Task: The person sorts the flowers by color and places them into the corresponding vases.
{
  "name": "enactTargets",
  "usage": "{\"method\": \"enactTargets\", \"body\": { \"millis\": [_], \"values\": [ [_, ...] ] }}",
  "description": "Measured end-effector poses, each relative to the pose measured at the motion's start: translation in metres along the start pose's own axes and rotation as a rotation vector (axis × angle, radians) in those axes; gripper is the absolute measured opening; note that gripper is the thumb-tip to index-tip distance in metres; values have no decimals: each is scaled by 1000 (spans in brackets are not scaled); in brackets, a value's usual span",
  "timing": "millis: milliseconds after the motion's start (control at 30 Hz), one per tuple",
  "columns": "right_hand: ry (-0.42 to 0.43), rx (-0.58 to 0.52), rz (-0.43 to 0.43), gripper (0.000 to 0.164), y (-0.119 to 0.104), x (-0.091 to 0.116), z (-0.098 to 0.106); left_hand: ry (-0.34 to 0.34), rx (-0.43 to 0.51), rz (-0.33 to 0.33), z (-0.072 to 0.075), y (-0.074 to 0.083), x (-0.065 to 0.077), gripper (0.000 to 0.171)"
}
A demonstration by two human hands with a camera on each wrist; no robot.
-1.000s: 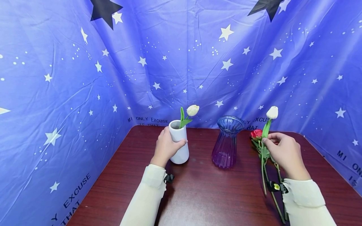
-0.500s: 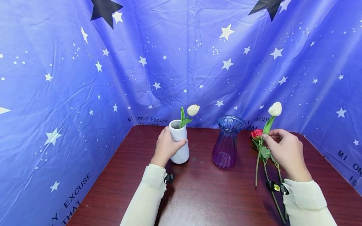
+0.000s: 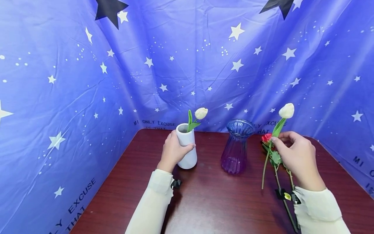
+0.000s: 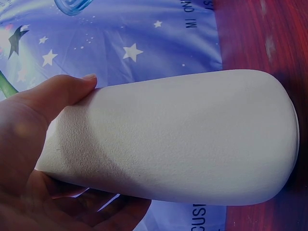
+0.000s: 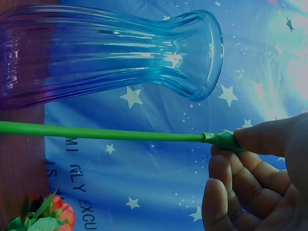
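Note:
My left hand (image 3: 173, 149) grips the upper part of a white vase (image 3: 188, 157), thumb across its front. The vase stands upright on the table, and in the left wrist view its smooth wall (image 4: 192, 139) fills the middle. Out of its mouth rises one white tulip (image 3: 201, 113) with green leaves. My right hand (image 3: 298, 159) pinches a second white tulip (image 3: 286, 111) between thumb and fingers just below its leaves. That tulip leans right at the top, its green stem (image 5: 106, 133) hanging down in front of the fingers.
A ribbed glass vase (image 3: 235, 152), blue above and purple below, stands between the hands. Red roses (image 3: 266, 137) with long stems lie on the dark red wooden table (image 3: 222, 201) under the right hand. A blue star-printed cloth (image 3: 193, 65) encloses the table.
My right hand has lifted the tulip slightly, and its stem end has swung left, away from the roses' stems. The left hand keeps its grip on the white vase.

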State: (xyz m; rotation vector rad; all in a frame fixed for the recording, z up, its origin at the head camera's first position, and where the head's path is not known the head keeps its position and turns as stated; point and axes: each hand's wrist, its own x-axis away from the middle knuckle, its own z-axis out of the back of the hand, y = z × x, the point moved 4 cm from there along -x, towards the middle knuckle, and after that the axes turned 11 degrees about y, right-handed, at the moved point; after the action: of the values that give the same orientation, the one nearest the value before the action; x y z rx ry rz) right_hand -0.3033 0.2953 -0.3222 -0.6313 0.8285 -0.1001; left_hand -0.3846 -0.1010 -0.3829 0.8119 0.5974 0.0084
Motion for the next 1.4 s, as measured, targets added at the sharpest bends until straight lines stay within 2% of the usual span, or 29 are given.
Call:
{"method": "enactTargets", "body": {
  "millis": [300,633,1033,1400],
  "values": [
    [36,-46,23,25,-10,1,0,0,-1,-4,0,0,0,79],
    [60,-93,54,19,-30,2,-4,0,7,0,-1,-2,1,79],
    [155,-207,74,15,-55,4,-1,6,3,-3,1,-2,1,79],
    [171,-271,91,12,-71,4,-1,7,-1,-2,0,-2,1,79]
  ]
}}
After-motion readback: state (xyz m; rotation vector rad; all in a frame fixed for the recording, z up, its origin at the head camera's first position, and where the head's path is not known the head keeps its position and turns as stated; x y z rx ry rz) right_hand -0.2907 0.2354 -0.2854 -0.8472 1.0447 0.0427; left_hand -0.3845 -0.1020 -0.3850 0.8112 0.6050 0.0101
